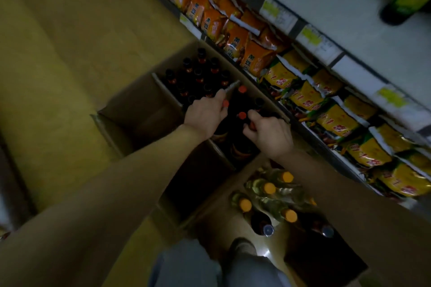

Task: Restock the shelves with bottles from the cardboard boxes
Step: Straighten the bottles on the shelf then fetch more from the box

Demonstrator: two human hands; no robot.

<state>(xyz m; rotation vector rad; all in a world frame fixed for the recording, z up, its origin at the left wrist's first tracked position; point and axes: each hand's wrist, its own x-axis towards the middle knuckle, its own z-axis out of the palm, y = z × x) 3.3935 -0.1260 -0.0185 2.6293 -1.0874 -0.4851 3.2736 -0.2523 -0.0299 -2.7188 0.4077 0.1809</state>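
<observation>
bottles with red caps stand upright, necks pointing up, in the middle cardboard box on the floor beside the shelves. left hand curls round one bottle's neck; right hand grips another neck to its right.

Both forearms are bare, with grey trousers and what seems a dark shoe below.
</observation>
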